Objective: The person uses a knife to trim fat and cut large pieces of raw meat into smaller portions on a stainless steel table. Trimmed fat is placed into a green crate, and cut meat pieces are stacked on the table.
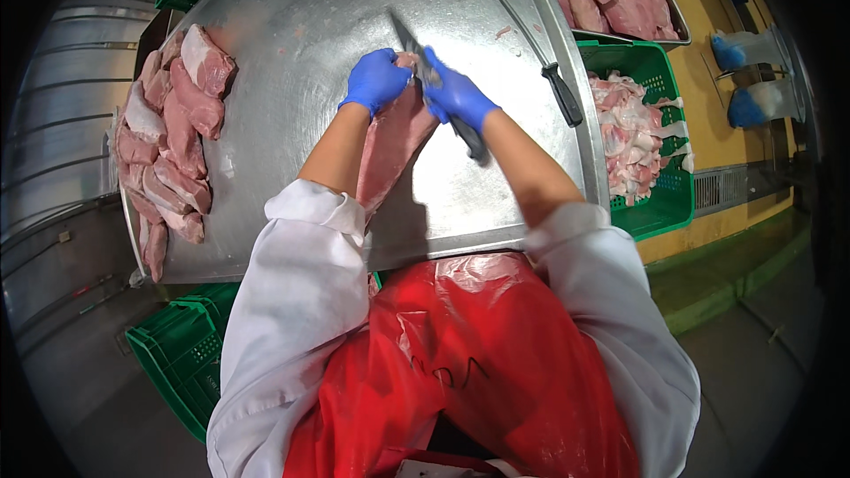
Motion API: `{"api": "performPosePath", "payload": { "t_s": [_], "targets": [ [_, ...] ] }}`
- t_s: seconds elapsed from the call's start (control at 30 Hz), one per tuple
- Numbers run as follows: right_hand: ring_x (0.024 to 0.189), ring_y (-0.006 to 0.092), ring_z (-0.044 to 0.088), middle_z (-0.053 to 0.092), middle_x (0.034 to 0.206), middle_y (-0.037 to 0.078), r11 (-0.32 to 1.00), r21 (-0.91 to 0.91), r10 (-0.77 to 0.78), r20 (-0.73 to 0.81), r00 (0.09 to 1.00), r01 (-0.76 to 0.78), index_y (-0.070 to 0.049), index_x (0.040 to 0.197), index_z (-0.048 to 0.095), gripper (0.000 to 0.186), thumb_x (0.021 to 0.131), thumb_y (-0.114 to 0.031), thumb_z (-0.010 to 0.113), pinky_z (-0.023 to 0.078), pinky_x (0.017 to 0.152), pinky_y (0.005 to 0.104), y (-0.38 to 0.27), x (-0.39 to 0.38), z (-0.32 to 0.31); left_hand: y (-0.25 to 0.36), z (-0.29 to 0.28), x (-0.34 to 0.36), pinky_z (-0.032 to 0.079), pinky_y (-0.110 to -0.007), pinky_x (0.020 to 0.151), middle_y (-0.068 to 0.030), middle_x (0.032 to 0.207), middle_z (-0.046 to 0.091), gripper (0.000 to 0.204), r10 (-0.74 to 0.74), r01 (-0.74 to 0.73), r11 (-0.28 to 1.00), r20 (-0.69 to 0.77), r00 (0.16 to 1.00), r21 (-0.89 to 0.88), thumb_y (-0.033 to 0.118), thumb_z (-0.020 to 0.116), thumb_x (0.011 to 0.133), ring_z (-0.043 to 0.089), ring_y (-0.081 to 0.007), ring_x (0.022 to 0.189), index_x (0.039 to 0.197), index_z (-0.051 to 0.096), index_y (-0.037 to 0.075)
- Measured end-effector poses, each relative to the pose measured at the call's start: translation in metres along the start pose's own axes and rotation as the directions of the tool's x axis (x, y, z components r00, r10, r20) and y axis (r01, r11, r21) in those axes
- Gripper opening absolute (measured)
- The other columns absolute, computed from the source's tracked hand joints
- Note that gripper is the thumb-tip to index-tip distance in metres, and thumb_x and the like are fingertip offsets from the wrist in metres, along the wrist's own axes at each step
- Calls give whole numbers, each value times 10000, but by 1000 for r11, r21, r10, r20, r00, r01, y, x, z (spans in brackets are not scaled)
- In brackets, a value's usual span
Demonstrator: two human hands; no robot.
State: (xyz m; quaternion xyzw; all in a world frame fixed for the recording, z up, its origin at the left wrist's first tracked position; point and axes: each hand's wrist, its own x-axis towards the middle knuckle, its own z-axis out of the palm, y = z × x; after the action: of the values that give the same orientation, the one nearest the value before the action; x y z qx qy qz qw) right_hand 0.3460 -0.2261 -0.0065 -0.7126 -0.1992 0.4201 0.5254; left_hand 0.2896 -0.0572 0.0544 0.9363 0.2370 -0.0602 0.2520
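Note:
A long piece of raw meat [396,146] lies on the steel table in front of me, its far end between my hands. My left hand [377,82], in a blue glove, is closed on that far end. My right hand [459,96], also gloved in blue, grips a knife [403,34] with a dark handle. The blade points away and to the left, close beside the meat's far tip. Part of the knife is hidden by my right fingers.
Several meat pieces [181,124] are heaped at the table's left edge. A sharpening steel [553,80] with a black handle lies at the right. Beyond the right edge are a metal tray [675,22] of meat and a green crate [664,204] of trimmings. Another green crate [181,336] stands lower left.

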Motion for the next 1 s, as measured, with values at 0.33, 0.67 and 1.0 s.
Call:
{"api": "performPosePath", "payload": {
  "t_s": [0.33, 0.67, 1.0],
  "targets": [
    [510, 189, 578, 592, 702, 103, 998, -50, 43, 257, 965, -32, -191, 1614, 138, 764, 944, -71, 485, 516, 462, 335, -23, -1, 23, -14, -32, -5, 537, -401, 746, -218, 850, 694, 309, 253, -249, 943, -10, 967, -221, 249, 649, 799, 691, -327, 798, 978, 686, 1],
    [516, 183, 621, 603, 689, 101, 875, -416, 411, 371, 833, -247, -144, 1526, 343, 599, 943, -85, 470, 548, 432, 343, -41, -17, 67, -28, -102, -46, 509, -268, 723, -20, 878, 667, 214, 272, -303, 774, -140, 952, -557, 140, 671, 892, 613, -104, 779, 1057, 664, 2],
    [553, 143, 599, 606, 731, 66, 953, -260, 271, 501, 822, -155, -349, 1612, 144, 749, 982, -100, 464, 532, 503, 288, -46, -173, 41, -314, -224, -185, 502, -387, 974, -149, 1152, 683, 623, -207, 183, 896, 17, 978, 404, 327, 798, 800, 668, -321, 1053, 1306, 590, 29]
  ]
}}
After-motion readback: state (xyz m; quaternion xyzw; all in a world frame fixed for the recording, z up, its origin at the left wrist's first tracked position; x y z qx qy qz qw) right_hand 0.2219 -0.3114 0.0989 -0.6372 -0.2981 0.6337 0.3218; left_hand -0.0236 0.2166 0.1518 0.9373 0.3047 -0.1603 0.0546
